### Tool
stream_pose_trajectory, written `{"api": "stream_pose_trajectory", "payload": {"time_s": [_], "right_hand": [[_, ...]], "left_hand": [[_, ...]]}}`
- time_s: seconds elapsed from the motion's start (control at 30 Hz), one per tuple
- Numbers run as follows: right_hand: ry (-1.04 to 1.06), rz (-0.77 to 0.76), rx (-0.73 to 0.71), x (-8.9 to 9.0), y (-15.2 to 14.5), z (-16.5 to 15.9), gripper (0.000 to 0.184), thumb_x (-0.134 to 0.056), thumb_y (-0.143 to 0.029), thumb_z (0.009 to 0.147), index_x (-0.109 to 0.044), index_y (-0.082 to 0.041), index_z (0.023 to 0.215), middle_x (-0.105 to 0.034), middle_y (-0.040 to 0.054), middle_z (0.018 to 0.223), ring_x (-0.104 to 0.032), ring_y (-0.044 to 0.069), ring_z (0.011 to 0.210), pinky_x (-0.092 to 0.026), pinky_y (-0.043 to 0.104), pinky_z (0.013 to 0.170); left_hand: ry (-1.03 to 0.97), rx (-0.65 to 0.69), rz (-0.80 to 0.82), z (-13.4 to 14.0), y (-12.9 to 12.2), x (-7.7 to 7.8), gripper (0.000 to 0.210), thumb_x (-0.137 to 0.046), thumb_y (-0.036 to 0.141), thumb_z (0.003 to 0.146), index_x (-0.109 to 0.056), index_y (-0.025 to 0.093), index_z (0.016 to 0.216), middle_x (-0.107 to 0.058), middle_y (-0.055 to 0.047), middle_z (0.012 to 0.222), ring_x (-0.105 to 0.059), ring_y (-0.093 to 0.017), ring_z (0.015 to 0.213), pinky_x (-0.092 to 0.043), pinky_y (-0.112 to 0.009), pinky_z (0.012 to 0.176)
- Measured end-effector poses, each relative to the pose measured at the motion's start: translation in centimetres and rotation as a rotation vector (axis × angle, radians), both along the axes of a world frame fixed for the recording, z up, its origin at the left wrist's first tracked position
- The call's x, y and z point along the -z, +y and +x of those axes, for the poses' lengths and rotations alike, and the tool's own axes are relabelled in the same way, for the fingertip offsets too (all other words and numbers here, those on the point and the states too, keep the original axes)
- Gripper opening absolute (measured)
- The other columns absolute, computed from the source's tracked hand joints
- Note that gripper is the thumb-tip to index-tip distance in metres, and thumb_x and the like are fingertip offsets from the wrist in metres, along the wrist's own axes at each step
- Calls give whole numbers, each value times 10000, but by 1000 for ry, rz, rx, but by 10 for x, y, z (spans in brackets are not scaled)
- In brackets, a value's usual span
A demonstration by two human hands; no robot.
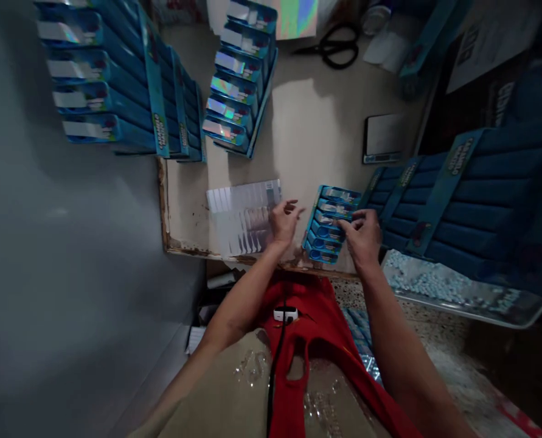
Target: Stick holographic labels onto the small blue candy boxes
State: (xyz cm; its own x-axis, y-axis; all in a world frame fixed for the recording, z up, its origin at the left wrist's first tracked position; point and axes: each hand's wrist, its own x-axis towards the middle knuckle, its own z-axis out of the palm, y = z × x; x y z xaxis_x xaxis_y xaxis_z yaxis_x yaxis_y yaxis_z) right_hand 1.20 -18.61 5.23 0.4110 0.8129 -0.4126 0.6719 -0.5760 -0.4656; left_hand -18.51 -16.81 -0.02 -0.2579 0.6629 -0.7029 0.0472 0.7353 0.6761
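Note:
My left hand (285,222) hovers at the right edge of a white sheet of strip stickers (243,216), its fingers bent and apart, with nothing visible in them. My right hand (364,238) reaches over the right side of a blue tray of small boxes (317,234). Its thumb and forefinger are at the end of a pale sticker (328,219) on the third box from the top. The boxes above it bear shiny pale strips, while the lower ones show plain blue fronts. The palm side of my right hand is hidden.
More blue boxes are stacked at the far left (129,85), the back (238,79) and the right (453,194). Black scissors (339,46) and a small scale (384,139) lie on the table. A clear tub of pale pieces (439,280) sits below the right stack.

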Motion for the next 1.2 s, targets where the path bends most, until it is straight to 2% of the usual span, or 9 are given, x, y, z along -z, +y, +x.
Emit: {"api": "stream_pose_trajectory", "payload": {"time_s": [0.07, 0.17, 0.27, 0.4, 0.5, 0.67, 0.8, 1.03, 1.2], "right_hand": [[-42, 74, -3, -10, -3, -5, 310, -594, -508, 848, -577, -242, 1006, -665, 40, 798, -654, 283, 784, -510, 436, 784], [30, 243, -101, -16, 2, -35, 252, -563, -449, 913, -642, -234, 1019, -722, 89, 959, -683, 278, 890, -532, 446, 862], [297, 204, -225, 5, 16, -86, 243, -592, -434, 914, -696, -222, 970, -751, 94, 965, -707, 257, 886, -561, 407, 843], [436, 51, -225, 47, 33, -133, 225, -597, -349, 892, -721, -193, 997, -789, 120, 1010, -741, 258, 918, -588, 408, 862], [412, 104, -267, 54, 36, -137, 237, -568, -337, 923, -732, -204, 1032, -797, 114, 1052, -748, 254, 956, -591, 414, 899], [429, 263, -285, 26, 43, -126, 282, -644, -426, 920, -745, -214, 1076, -783, 92, 1001, -731, 241, 885, -592, 404, 873], [443, 292, -256, 8, 53, -124, 303, -693, -445, 893, -744, -212, 1080, -767, 83, 986, -722, 243, 888, -591, 413, 870], [534, 282, -159, 6, 51, -125, 191, -726, -387, 842, -768, -250, 969, -771, 71, 983, -728, 245, 905, -586, 427, 906], [590, 273, -64, 8, 47, -127, 232, -744, -393, 831, -767, -262, 1022, -767, 62, 980, -719, 228, 897, -586, 404, 890]], "left_hand": [[330, 204, 111, -47, 17, -5, 207, -752, 280, 914, -713, 235, 1113, -715, -94, 1193, -629, -260, 1150, -482, -381, 993], [661, 522, 130, -114, 40, -2, 390, -801, 267, 865, -687, 230, 1237, -619, -133, 1402, -490, -343, 1342, -391, -436, 1101], [704, 783, 148, -148, 54, 17, 520, -872, 265, 788, -675, 190, 1263, -621, -152, 1361, -501, -362, 1290, -369, -445, 1083], [605, 974, 143, -156, 62, 32, 286, -853, 304, 808, -737, 160, 1027, -669, -152, 1201, -562, -322, 1188, -396, -393, 1020], [481, 979, 122, -157, 67, 17, 204, -787, 307, 850, -735, 179, 1000, -689, -111, 1118, -608, -272, 1060, -420, -332, 877], [187, 958, 213, -159, 75, -38, 168, -735, 298, 843, -701, 192, 968, -690, -9, 903, -596, -185, 860, -392, -269, 751], [152, 892, 306, -152, 77, -68, 174, -763, 295, 821, -681, 178, 919, -679, -2, 860, -583, -165, 842, -406, -260, 758], [80, 791, 417, -138, 69, -72, 173, -783, 289, 819, -665, 178, 881, -687, -10, 880, -608, -160, 853, -453, -246, 739], [54, 778, 438, -138, 66, -71, 133, -772, 224, 808, -665, 176, 868, -690, -9, 873, -590, -145, 821, -445, -241, 715]]}}
